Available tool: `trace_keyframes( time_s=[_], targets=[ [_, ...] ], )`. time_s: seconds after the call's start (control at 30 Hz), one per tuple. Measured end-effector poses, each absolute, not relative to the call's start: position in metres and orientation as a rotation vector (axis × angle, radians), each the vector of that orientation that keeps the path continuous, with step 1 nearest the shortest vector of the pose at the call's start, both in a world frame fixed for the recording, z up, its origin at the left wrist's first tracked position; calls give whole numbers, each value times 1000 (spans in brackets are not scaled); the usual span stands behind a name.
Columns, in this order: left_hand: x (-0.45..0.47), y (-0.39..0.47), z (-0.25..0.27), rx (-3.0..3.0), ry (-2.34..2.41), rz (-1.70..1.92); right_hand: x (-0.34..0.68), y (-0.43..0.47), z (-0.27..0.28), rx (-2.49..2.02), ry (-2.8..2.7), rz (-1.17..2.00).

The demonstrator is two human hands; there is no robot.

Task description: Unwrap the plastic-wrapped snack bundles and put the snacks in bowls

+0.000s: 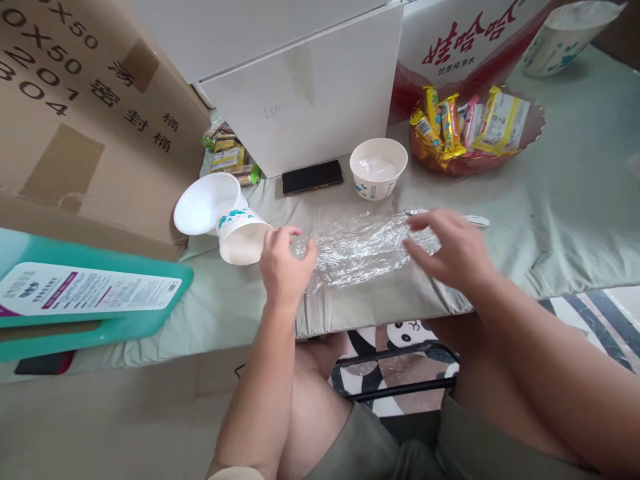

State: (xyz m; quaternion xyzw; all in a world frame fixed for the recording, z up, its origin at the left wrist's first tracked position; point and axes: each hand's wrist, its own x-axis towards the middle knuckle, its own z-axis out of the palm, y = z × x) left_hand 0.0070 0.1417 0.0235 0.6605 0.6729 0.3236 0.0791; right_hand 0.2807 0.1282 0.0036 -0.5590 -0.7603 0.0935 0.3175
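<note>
A crumpled sheet of clear plastic film (363, 250) lies on the cloth-covered table between my hands. My left hand (286, 263) is at the film's left end, thumb and fingers curled but apart, close to a tipped paper bowl (243, 239) with blue leaf prints. Over the film's right end is my right hand (447, 250), its thumb and fingers spread with nothing between them. Partly hidden behind it lies a slim object with a white end (477, 221). Beyond the film stands an upright paper bowl (379, 175) with clear plastic inside.
A white plastic bowl (206, 203) leans by the tipped one. Left are a cardboard box (105, 160) and a green jug (165, 273). Behind are a phone (313, 178), a white box (310, 100), wrapped snacks (227, 158), a snack-filled amber bowl (475, 163) and stacked paper bowls (560, 47).
</note>
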Motion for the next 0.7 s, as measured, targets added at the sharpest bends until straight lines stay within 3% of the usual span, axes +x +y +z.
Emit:
trace_keyframes(
  time_s=[0.07,0.17,0.37,0.5,0.6,0.7],
  targets=[
    [18,136,22,2186,1602,923,268,117,0,-1251,-2285,428],
    [32,129,16,2297,1219,595,252,109,-10,-1146,-2524,448],
    [50,122,9,2376,1226,351,245,112,-8,-1215,-2342,228],
    [52,125,8,2128,1423,605,250,107,5,-1160,-2086,124],
    [43,132,10,1601,1373,950,262,104,8,-1291,-1690,82],
    [34,137,16,1029,1180,1124,273,110,5,-1367,-1408,306]
  ],
)
